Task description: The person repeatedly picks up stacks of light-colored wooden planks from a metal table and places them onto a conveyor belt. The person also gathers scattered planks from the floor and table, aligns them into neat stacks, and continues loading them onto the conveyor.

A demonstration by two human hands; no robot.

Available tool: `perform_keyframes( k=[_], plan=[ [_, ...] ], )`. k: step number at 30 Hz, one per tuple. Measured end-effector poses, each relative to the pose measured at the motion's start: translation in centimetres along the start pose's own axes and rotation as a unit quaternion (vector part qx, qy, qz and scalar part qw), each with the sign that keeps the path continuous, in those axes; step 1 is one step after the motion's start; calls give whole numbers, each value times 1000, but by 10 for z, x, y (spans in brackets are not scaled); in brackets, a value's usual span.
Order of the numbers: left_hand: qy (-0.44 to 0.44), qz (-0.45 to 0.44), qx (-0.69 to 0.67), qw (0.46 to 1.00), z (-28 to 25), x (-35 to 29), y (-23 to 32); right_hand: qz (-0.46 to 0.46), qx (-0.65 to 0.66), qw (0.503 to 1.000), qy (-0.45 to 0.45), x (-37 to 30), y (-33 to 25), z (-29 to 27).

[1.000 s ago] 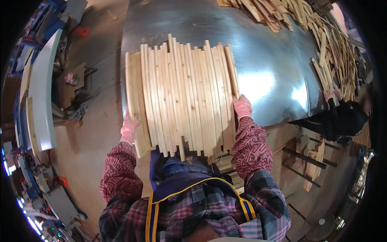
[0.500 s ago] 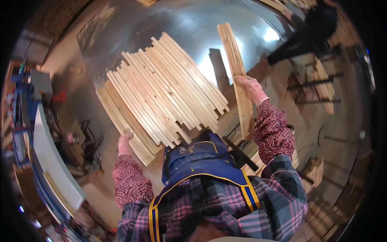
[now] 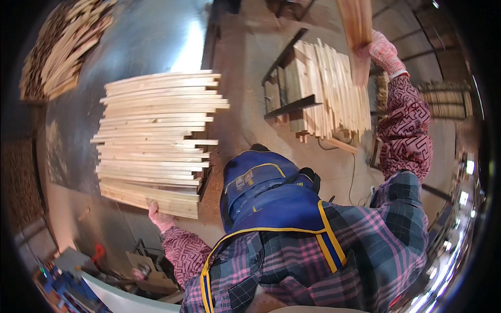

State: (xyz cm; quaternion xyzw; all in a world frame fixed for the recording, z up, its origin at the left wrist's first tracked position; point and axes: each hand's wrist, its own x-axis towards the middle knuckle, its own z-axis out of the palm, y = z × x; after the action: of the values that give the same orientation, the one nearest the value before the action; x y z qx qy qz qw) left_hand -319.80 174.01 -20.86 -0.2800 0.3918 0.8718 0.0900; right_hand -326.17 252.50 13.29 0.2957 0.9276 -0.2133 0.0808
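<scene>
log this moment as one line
left hand: on outer board | right hand: gripping another board | wood strips: side by side on metal table | rack: holding stacked wood

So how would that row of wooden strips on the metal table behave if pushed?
The strips would probably slide easily, since the metal table looks smooth and shiny. They'd likely shift separately, as no binding shows and their ends are uneven. Rolling seems unlikely, given their squared ends.

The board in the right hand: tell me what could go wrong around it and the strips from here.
The held board in the right hand overlaps the stacked strips in view, so it might knock them. On the metal table, the loose strips seem to overhang the edge; the apron could possibly snag them.
</scene>
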Motion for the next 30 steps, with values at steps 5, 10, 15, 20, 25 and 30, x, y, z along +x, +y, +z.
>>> perform_keyframes(
  k=[5, 10, 15, 20, 25, 30],
  plan=[
    [83, -49, 54, 994, -11, 42, 16, -266, -197, 935, 131, -32, 183, 61],
    [60, -75, 241, 966, 60, 2, 27, -328, -404, 853, 42, -31, 266, 159],
    [158, -71, 343, 923, 12, 38, 16, -467, -407, 785, 3, 49, 324, 216],
    [226, -39, 218, 949, 98, 20, -42, -445, -360, 810, 126, 126, 334, 261],
    [167, -41, 174, 970, 106, 10, -50, -54, 44, 991, 111, 159, 382, 335],
    [191, 47, 168, 966, 54, 34, -44, 303, 332, 892, -50, 131, 369, 357]
  ],
)
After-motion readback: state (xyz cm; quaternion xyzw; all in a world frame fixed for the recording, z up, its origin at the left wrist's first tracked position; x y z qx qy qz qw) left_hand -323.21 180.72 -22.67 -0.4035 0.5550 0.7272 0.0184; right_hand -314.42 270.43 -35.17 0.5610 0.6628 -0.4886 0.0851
